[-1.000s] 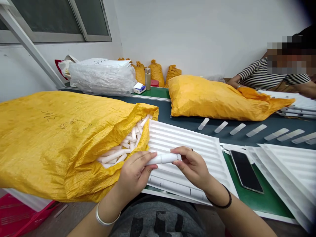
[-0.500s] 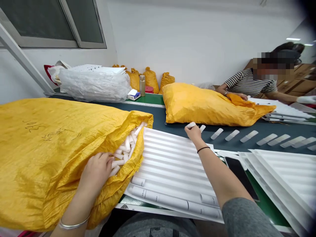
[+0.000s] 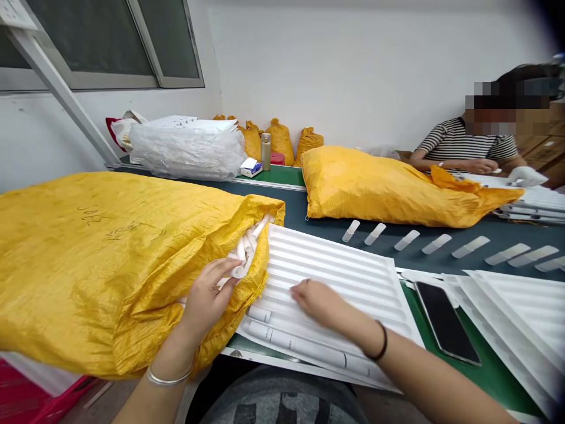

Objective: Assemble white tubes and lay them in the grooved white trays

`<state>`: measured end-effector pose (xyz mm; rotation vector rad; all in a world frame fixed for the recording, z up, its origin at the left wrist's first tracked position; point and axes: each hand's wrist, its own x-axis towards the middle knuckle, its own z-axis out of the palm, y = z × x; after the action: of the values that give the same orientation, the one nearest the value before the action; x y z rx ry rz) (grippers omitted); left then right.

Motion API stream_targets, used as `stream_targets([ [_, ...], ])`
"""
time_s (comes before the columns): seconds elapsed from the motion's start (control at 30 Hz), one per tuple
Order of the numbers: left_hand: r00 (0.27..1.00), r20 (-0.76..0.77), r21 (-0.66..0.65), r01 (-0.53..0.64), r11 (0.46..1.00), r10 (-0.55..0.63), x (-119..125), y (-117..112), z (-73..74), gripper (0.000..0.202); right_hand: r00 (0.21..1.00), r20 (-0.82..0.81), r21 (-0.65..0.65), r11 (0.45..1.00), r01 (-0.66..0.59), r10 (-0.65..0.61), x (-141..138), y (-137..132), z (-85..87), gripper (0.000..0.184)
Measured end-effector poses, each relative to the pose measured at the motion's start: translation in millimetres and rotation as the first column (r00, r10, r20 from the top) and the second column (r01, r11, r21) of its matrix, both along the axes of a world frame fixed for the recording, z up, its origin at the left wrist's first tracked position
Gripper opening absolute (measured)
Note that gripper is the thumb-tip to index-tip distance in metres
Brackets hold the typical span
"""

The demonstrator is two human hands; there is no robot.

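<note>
At the mouth of the yellow woven sack (image 3: 145, 229), my left hand (image 3: 209, 297) grips a short white plastic tube (image 3: 237, 272) between thumb and fingers. More white tubes (image 3: 248, 241) fill the opening behind it. My right hand (image 3: 320, 301) is over the white grooved tray (image 3: 335, 253), fingertips drawn together and nothing visible in them. Along the tray's near edge lie several white tubes with printed marks (image 3: 286, 340), partly below my right forearm.
A row of translucent capped tubes (image 3: 375, 234) lies on the dark conveyor belt (image 3: 293, 206). Beyond is another yellow sack (image 3: 388, 188). A phone (image 3: 445, 321) and stacked trays (image 3: 521, 318) are on the right. A co-worker in a striped shirt (image 3: 445, 141) sits across the belt.
My right hand has come back from the belt to above the tray, and the tube it held is out of it. My left hand now holds a tube at the sack's mouth.
</note>
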<state>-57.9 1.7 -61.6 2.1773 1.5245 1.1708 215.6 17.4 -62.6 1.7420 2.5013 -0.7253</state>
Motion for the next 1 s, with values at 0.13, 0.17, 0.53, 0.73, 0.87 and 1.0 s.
stream_targets([
  [0.13,0.971,0.197,0.082,0.124,0.989,-0.138,21.2,-15.0,3.4,0.026,0.968,-0.124,0.078,0.975,-0.209,0.217,-58.1,-38.4,-29.5,0.022],
  [0.17,0.957,0.256,0.076,0.12,0.99,-0.136,25.1,-18.2,2.7,0.025,0.964,-0.14,0.092,0.972,-0.216,0.227,-63.9,-38.2,-34.3,0.02],
  [0.53,0.047,0.969,-0.242,0.365,0.899,0.242,43.4,-23.1,13.3,0.033,0.412,-0.906,-0.101,0.995,0.013,-0.097,-24.5,-23.8,7.8,0.023],
  [0.73,0.07,0.98,-0.198,0.428,0.882,0.186,53.8,-26.5,7.7,0.031,0.477,-0.875,0.166,0.978,0.125,0.087,-6.1,-34.4,25.9,0.026],
  [0.87,0.762,0.621,0.018,0.222,0.975,-0.185,46.2,-29.1,7.5,0.047,0.664,-0.693,0.493,0.856,0.153,0.28,3.3,-33.1,32.7,0.031],
  [1.0,0.974,-0.026,0.187,0.228,0.956,-0.227,43.5,-31.5,15.7,0.076,0.681,-0.59,0.567,0.823,-0.032,0.434,7.6,-32.9,41.2,0.036],
])
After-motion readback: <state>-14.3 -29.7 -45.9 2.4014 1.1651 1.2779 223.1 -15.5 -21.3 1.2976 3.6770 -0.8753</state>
